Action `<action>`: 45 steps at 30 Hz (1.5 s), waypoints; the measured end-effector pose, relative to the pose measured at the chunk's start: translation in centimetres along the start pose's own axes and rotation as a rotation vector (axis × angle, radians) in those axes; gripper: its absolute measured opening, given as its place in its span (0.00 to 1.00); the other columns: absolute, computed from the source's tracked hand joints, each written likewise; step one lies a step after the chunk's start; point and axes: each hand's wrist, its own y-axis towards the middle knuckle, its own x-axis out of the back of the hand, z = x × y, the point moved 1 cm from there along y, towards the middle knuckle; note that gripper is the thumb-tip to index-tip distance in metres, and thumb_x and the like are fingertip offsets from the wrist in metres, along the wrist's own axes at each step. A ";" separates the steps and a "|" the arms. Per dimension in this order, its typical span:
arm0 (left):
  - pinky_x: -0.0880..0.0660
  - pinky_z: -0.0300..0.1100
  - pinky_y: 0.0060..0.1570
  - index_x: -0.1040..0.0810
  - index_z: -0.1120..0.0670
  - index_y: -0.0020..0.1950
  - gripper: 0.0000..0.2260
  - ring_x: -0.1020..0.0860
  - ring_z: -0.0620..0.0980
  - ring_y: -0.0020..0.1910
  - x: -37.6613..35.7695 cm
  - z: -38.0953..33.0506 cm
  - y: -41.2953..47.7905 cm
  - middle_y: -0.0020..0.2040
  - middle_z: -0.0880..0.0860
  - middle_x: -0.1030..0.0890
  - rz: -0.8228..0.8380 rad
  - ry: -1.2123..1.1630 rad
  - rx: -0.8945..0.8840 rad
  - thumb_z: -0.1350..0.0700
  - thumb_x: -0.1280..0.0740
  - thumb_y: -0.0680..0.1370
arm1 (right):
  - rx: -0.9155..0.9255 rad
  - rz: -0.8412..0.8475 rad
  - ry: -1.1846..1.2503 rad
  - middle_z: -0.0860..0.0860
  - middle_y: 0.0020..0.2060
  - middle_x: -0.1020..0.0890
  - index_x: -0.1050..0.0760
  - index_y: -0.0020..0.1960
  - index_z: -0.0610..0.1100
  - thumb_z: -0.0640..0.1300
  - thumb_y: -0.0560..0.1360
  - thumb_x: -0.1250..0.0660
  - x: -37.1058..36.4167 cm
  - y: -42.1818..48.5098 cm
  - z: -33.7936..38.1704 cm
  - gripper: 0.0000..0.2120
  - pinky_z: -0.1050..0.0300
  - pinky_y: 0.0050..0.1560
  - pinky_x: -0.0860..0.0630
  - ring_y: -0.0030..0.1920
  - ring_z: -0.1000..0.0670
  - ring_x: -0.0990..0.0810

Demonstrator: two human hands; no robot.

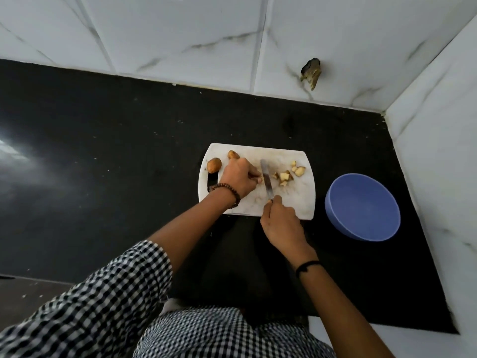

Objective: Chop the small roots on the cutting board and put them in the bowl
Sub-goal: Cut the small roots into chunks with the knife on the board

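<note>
Checked sleeve (103,293) nearest; beyond it, right hand (281,220) grips the knife (267,182), while left hand (238,179) curls over a root (259,180), pinning it on the board (296,200). Pieces (289,174) lie right, toward the empty bowl (362,206); whole roots (214,165) wait far left.

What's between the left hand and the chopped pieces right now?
In the head view, the knife, gripped by the right hand, lies between the left hand and the chopped pieces.
</note>
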 end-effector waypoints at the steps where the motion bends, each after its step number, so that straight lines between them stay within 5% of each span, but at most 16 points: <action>1: 0.25 0.43 0.59 0.15 0.56 0.51 0.07 0.22 0.49 0.55 -0.1 0.0 0.1 0.48 0.51 0.15 -0.004 -0.004 -0.003 0.59 0.28 0.74 | -0.004 0.009 0.000 0.46 0.44 0.24 0.33 0.54 0.44 0.49 0.85 0.49 0.0 0.2 0.1 0.10 0.50 0.44 0.26 0.44 0.46 0.22; 9: 0.25 0.34 0.54 0.15 0.56 0.50 0.07 0.20 0.45 0.49 -0.6 0.0 0.1 0.48 0.50 0.16 -0.037 -0.025 0.041 0.59 0.29 0.74 | -0.066 0.097 0.082 0.43 0.48 0.22 0.34 0.55 0.46 0.52 0.84 0.51 0.4 0.4 0.3 0.12 0.43 0.48 0.19 0.47 0.42 0.18; 24: 0.25 0.37 0.56 0.16 0.58 0.52 0.08 0.20 0.46 0.51 -0.3 -0.4 0.0 0.50 0.53 0.16 -0.034 -0.014 0.050 0.59 0.29 0.75 | -0.122 0.257 -0.121 0.48 0.51 0.25 0.35 0.64 0.48 0.52 0.84 0.47 2.2 -2.9 -1.2 0.12 0.47 0.55 0.20 0.50 0.49 0.21; 35: 0.29 0.33 0.56 0.17 0.58 0.53 0.09 0.21 0.47 0.53 -0.3 -0.1 0.1 0.52 0.53 0.16 -0.027 0.000 0.020 0.57 0.28 0.74 | -0.091 0.137 -0.055 0.49 0.46 0.24 0.29 0.57 0.47 0.53 0.84 0.47 3.9 -3.8 -2.5 0.13 0.54 0.43 0.25 0.45 0.50 0.22; 40: 0.31 0.36 0.55 0.19 0.55 0.56 0.17 0.23 0.45 0.47 -0.5 -0.3 0.6 0.51 0.53 0.19 0.037 0.104 -0.008 0.50 0.25 0.70 | -0.130 0.092 0.046 0.48 0.45 0.23 0.29 0.55 0.48 0.53 0.84 0.47 4.3 -3.7 -3.0 0.12 0.52 0.47 0.21 0.44 0.50 0.20; 45: 0.26 0.40 0.49 0.17 0.53 0.54 0.09 0.23 0.50 0.48 -0.7 -1.2 0.9 0.52 0.53 0.23 0.063 0.248 -0.125 0.56 0.28 0.74 | -0.146 0.094 0.102 0.47 0.44 0.22 0.29 0.55 0.48 0.54 0.84 0.47 4.1 -3.3 -2.9 0.12 0.52 0.45 0.23 0.42 0.51 0.21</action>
